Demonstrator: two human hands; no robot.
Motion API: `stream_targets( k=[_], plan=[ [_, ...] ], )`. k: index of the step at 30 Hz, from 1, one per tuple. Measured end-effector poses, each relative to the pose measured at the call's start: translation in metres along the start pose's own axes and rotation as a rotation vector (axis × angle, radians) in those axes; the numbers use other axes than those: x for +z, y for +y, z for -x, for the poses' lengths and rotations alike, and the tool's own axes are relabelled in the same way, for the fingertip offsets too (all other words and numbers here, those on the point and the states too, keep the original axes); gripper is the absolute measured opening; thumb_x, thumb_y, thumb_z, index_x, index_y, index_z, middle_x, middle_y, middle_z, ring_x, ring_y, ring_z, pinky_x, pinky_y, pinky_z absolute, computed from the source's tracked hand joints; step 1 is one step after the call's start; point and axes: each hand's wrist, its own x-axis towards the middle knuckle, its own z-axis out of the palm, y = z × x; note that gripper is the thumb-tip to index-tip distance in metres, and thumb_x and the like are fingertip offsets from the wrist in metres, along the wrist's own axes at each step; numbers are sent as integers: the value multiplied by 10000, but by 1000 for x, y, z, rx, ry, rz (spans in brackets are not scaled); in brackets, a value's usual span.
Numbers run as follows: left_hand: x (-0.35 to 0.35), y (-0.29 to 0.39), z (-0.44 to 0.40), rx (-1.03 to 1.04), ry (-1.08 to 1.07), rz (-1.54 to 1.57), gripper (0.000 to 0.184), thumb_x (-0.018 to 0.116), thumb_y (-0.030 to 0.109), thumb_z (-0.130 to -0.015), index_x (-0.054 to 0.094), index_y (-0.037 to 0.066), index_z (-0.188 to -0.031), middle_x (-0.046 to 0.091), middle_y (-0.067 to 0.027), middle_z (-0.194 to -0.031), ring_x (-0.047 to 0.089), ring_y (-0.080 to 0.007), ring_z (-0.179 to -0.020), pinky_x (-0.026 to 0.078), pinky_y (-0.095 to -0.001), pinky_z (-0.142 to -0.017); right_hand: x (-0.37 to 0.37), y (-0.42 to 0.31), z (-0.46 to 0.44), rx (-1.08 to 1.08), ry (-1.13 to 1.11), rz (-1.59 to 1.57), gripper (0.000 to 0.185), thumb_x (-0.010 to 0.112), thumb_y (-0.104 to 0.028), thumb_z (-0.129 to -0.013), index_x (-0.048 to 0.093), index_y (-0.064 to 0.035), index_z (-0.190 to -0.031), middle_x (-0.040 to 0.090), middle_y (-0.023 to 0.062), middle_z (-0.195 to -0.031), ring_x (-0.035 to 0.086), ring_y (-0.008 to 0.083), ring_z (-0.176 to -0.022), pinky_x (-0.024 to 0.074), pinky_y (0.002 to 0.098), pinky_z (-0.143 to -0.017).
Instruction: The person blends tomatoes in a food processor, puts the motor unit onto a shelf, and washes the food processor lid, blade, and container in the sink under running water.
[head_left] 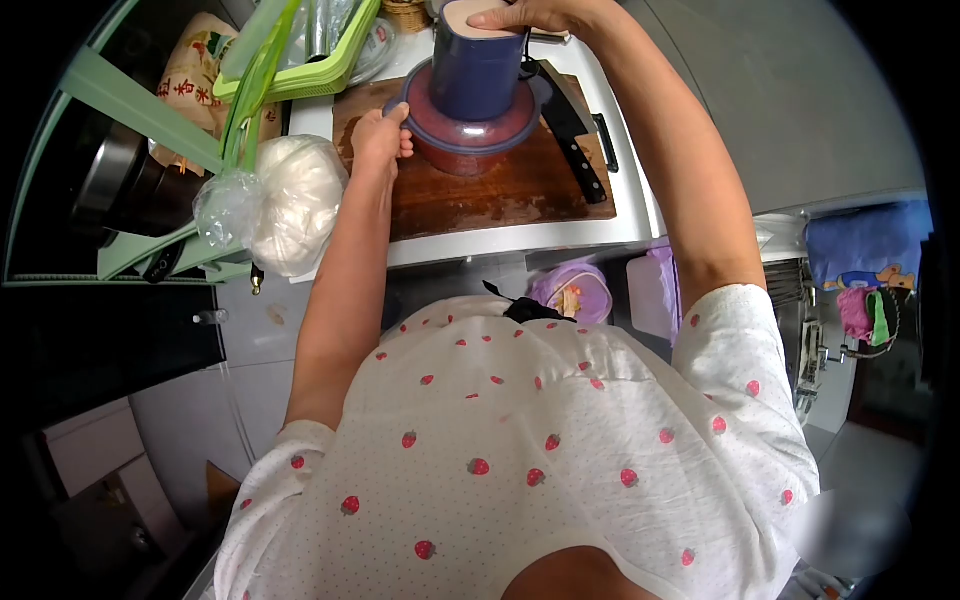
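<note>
A food chopper stands upright on the wooden cutting board [440,208], with a dark blue motor head [475,78] on top of a bowl [460,160]. Reddish contents show through its clear lid [440,112]. My left hand [380,140] is closed around the grip at the left side of the lid and bowl, thumb uppermost. On the pale top of the motor head lies the thumb of my right hand [525,15]; its other fingers are partly hidden at the upper edge. A black-handled kitchen knife [575,140] lies just right of the chopper.
Left of the board are a tied plastic bag of white stuff [298,205], green onions [245,120] and a green basket [310,80]. A printed sack [195,75] stands behind. Below the counter edge is a purple-lined bin [575,290].
</note>
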Motion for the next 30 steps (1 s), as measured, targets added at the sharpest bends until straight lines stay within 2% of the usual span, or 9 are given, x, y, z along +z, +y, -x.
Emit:
stream_targets(
  k=[5,8,11,12,19,21,24,28,30],
  plan=[
    [0,0,0,1,12,6,217,618,216,-822,516,62,-707,518,-36,-582,466,-118,-441,415,-254,-417,0,-7,13,48,121,62,753,625,-510,-752,466,46,-1234,512,215,-1226,488,304,-1147,355,350,-981],
    [0,-1,0,2,4,27,215,611,213,-826,517,60,-706,514,-33,-582,464,-116,-446,412,-252,-418,-5,-5,11,9,-27,-115,769,603,-534,-759,458,45,-1243,497,217,-1243,473,311,-1164,350,350,-990],
    [-1,0,0,-8,-21,3,210,606,210,-829,519,56,-714,511,-30,-586,458,-113,-449,411,-250,-419,-1,-3,10,6,85,-67,758,594,-531,-768,459,43,-1243,499,214,-1242,472,313,-1166,351,346,-991],
    [-1,2,1,-3,-21,4,210,606,210,-829,519,56,-714,511,-30,-586,458,-113,-449,411,-250,-419,-1,-7,7,81,94,103,750,595,-526,-771,460,43,-1242,502,209,-1241,477,305,-1161,352,338,-989],
    [1,3,3,-6,4,17,207,599,204,-833,524,48,-720,508,-29,-591,460,-108,-451,411,-240,-415,-2,4,-5,-47,-15,6,807,608,-554,-742,432,32,-1269,483,208,-1262,457,302,-1185,340,349,-1001],
    [0,1,3,-2,-2,12,207,598,204,-833,525,47,-720,507,-29,-591,462,-107,-452,412,-240,-415,5,10,-8,57,101,109,813,628,-552,-722,437,17,-1271,495,202,-1251,469,301,-1173,345,348,-993],
    [0,1,3,7,-5,-1,207,598,204,-833,526,46,-721,510,-30,-593,460,-108,-449,413,-242,-412,5,7,-5,73,145,162,809,635,-555,-714,448,5,-1267,506,193,-1243,481,297,-1160,361,343,-980],
    [1,3,5,6,3,-7,211,599,208,-832,526,48,-717,509,-29,-588,458,-109,-445,414,-244,-409,-8,-14,18,22,60,17,810,629,-563,-713,451,1,-1267,503,195,-1246,484,294,-1159,371,340,-974],
    [1,3,5,7,6,2,213,601,211,-831,526,49,-714,508,-29,-585,458,-110,-444,414,-244,-408,-5,-15,15,120,114,11,794,617,-552,-728,449,7,-1266,493,201,-1254,479,293,-1166,370,340,-979]
  ],
)
